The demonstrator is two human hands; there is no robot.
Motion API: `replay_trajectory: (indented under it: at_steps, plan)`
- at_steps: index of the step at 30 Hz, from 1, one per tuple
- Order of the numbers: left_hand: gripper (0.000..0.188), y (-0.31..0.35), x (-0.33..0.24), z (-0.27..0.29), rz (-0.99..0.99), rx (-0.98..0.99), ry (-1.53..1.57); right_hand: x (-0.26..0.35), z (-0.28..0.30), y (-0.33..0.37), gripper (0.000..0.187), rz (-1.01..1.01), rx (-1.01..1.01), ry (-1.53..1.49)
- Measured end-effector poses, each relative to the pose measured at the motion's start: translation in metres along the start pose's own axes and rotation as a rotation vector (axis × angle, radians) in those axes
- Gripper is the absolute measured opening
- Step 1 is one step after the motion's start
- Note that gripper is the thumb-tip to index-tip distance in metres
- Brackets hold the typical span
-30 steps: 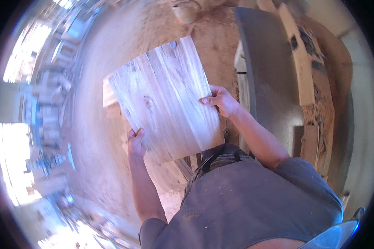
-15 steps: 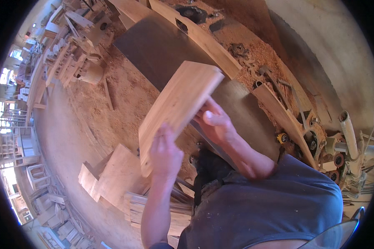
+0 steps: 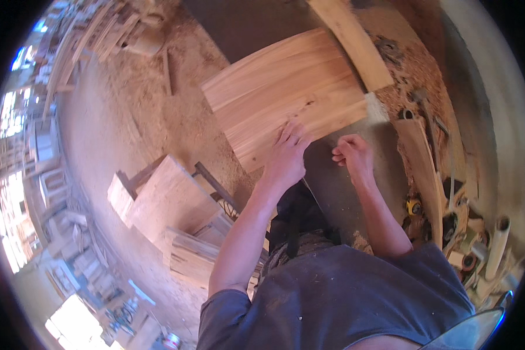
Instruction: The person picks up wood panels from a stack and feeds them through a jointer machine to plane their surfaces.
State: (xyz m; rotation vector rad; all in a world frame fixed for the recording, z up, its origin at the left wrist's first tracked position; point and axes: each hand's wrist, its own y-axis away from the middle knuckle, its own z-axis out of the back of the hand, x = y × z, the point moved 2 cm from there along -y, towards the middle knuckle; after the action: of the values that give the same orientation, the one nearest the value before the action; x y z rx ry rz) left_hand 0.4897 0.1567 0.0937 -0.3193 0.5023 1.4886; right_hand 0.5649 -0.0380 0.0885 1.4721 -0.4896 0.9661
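A wide wooden panel [image 3: 280, 76] with striped grain and a dark knot lies flat on the dark metal machine table [image 3: 356, 181]. It reaches past the table's left edge. My left hand [image 3: 287, 153] rests on the panel near its close edge, fingers stretched out over the wood. To the right, my right hand [image 3: 356, 157] is over the bare metal, apart from the panel. Its fingers are loosely curled in, and I see nothing in them. A long wooden board [image 3: 356, 46] runs beside the panel's far right end.
More wooden panels and boards [image 3: 175, 204] are stacked at the lower left. Sawdust heaps [image 3: 391, 52] lie along the machine's far side. A yellow-and-black tape measure [image 3: 413, 206] sits to the right of the table, beside an upright plank [image 3: 423, 169].
The panel was tilted up in both hands; now it lies on the metal table. My right hand has come off it, while my left hand has moved to its top face.
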Motion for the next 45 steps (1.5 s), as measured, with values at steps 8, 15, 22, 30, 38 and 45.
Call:
replay_trajectory:
  at_steps: [8, 15, 22, 30, 38, 45]
  plan:
    - [0.049, 0.098, 0.083, -0.007, 0.948, -0.894, 0.706, 0.004, -0.024, -0.006, 0.022, 1.028, -0.019, 0.491]
    - [0.039, 0.112, 0.129, -0.042, 0.665, -0.782, 2.020, -0.017, -0.025, -0.007, 0.032, 1.071, 0.040, 0.675]
    - [0.024, 0.100, 0.124, -0.052, 0.715, -0.689, 2.092, -0.024, -0.016, 0.013, 0.043, 0.997, 0.015, 0.778]
    - [0.024, 0.100, 0.105, -0.011, 0.955, -0.363, 1.442, -0.011, -0.026, 0.003, 0.052, 1.026, -0.011, 0.755]
    - [0.039, 0.072, 0.108, -0.013, 1.076, -0.280, 1.275, -0.003, -0.042, -0.044, 0.056, 1.033, -0.145, 0.790]
    - [0.044, 0.035, 0.124, 0.002, 1.119, -0.365, 1.264, 0.015, -0.048, -0.070, 0.054, 1.044, -0.082, 0.806]
